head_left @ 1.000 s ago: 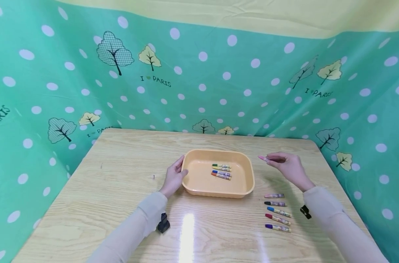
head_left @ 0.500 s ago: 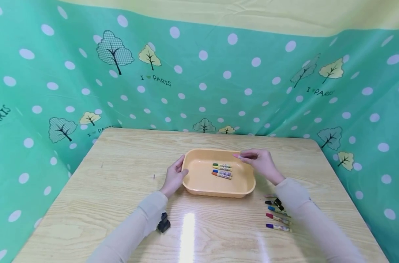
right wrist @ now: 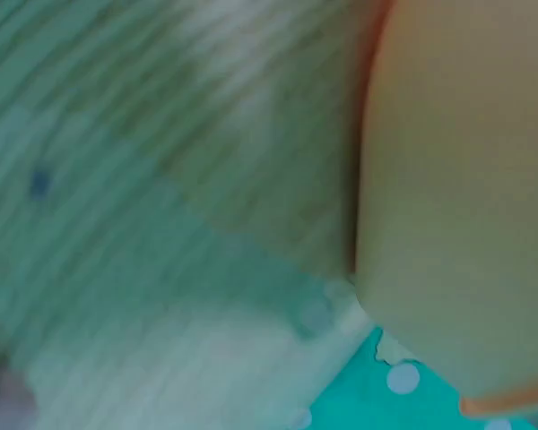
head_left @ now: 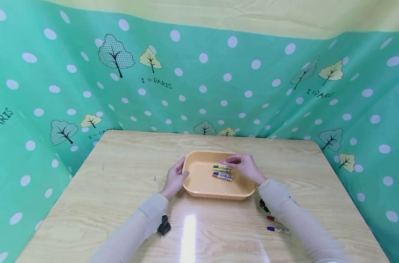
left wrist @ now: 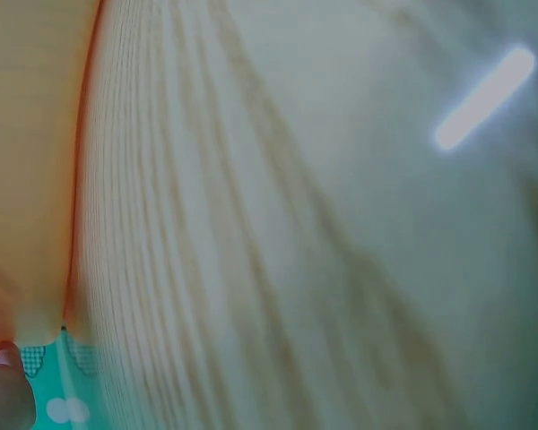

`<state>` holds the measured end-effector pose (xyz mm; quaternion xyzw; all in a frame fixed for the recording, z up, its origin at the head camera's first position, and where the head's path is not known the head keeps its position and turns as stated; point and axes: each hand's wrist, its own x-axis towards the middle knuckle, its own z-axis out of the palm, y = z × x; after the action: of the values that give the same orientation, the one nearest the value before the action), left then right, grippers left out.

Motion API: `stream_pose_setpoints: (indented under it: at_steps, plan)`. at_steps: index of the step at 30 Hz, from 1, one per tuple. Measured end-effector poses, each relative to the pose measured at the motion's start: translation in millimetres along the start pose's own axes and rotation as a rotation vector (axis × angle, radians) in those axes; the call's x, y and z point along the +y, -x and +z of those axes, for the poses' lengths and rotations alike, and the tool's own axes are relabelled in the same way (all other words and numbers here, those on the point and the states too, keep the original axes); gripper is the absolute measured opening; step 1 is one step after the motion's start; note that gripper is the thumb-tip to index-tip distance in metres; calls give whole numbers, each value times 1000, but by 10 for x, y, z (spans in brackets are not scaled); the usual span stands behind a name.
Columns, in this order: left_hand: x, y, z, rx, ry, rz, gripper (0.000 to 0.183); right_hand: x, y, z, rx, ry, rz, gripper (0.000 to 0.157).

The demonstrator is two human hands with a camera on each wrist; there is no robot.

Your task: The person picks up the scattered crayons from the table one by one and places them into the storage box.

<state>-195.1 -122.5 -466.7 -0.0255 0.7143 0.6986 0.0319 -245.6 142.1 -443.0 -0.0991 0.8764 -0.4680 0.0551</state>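
An orange plastic tray [head_left: 199, 186] stands on the table in the head view. My left hand [head_left: 174, 179] grips its left rim, thumb over the inner side; in the left wrist view a fingertip [left wrist: 7, 390] shows beside the tray wall [left wrist: 31, 170]. Over the tray's back right part, my right hand [head_left: 243, 166] pinches a pink crayon [head_left: 223, 162] by its right end. Just below it, a green crayon [head_left: 218, 166], a yellow crayon [head_left: 219, 169], a blue crayon [head_left: 219, 174] and an orange crayon [head_left: 219, 177] lie side by side in the tray.
Right of the tray, a red crayon [head_left: 271, 218] and a purple crayon [head_left: 276, 229] lie on the wooden table [head_left: 120, 182]; the right sleeve hides others there. A tiny scrap [head_left: 154, 178] lies left of the tray. A green dotted curtain [head_left: 199, 80] hangs behind.
My right hand has carried the pink crayon leftward from beyond the tray's right side to above the crayons inside. The right forearm now covers more of the table crayons. My left hand stays on the rim.
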Motion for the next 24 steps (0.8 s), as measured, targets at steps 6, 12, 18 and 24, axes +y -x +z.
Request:
stream_pose_setpoints:
  at_steps: [6, 12, 18, 24]
  plan:
    - [112, 80, 18, -6, -11, 4, 61, 29, -42, 151, -16, 20, 39, 22]
    - [-24, -13, 4, 11, -6, -5, 61, 27, -76, 212, -36, 57, 46, 22]
    - [-99, -60, 7, 21, -15, -4, 61, 43, -95, 225, -51, 74, 59, 20]
    - [67, 38, 25, 11, -26, -8, 60, 65, -96, 238, -77, 106, 32, 19]
